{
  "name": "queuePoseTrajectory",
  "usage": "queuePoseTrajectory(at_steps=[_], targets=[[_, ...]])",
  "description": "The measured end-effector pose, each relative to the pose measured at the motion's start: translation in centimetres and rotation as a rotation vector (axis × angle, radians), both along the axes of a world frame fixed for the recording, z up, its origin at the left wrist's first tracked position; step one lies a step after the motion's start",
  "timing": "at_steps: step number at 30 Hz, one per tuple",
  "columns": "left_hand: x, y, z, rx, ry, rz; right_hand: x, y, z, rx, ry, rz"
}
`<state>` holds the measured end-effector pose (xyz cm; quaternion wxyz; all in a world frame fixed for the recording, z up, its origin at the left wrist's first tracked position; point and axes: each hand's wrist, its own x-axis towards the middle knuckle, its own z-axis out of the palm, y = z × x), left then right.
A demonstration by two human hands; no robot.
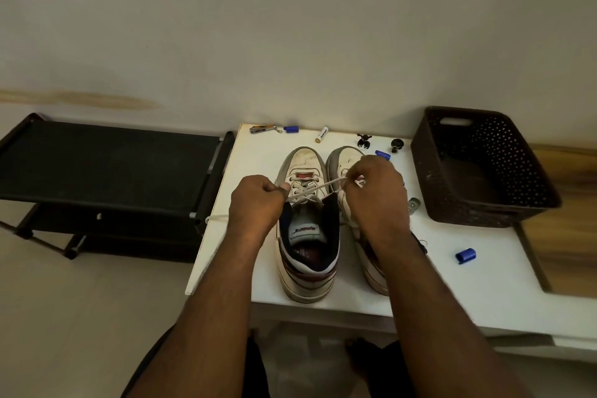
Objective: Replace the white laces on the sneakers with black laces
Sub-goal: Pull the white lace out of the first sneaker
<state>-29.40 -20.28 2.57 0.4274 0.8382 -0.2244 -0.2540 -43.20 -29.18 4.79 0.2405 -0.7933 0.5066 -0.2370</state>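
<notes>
Two worn white leather sneakers stand side by side on the white tabletop (484,297), toes toward the wall. The person bends over the left sneaker (307,226), and both hands are closed on its white flat lace (318,188). The left hand (256,200) grips one run of it, whose tail trails out past the table's left edge. The right hand (376,191) pinches the other end, raised over the right sneaker (347,165). The lace is stretched taut between them and is still threaded through the lower eyelets.

To my eye this is the unlacing step, early in the job. It would go best by freeing one crossing at a time, pulling each end straight out along its eyelet, not sideways, with the shoe kept flat so it does not tip.

Counting round: two sneakers, one white lace in hand, and no black laces that I can see. There are three small blue plastic caps (466,256), one battery (322,134), one metal nail clipper (262,129), one dark woven plastic basket (484,168) and one black shoe rack (106,165) on the left.
</notes>
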Motion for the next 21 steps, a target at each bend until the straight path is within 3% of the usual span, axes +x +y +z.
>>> queuePoseTrajectory(at_steps=[5, 8, 13, 16, 19, 21], targets=[[-0.4, -0.5, 0.1, 0.015, -0.009, -0.002, 1.8, 1.6, -0.7, 0.084, 0.029, 0.342], [-0.4, -0.4, 0.2, 0.016, -0.013, -0.004, 2.6, 1.9, -1.1, 0.060, 0.005, 0.364], [-0.4, -0.3, 0.3, 0.001, -0.010, -0.025, 3.0, 2.2, -1.8, -0.116, 0.285, 0.418], [-0.2, -0.2, 0.2, 0.000, -0.003, -0.021, 2.7, 1.7, -1.5, -0.075, -0.013, 0.306], [0.0, -0.1, 0.2, -0.001, 0.010, -0.003, 1.0, -0.3, -0.3, 0.044, -0.516, -0.114], [-0.1, -0.1, 0.2, 0.007, 0.009, 0.000, 0.0, -1.2, 0.3, 0.153, -0.748, -0.316]])
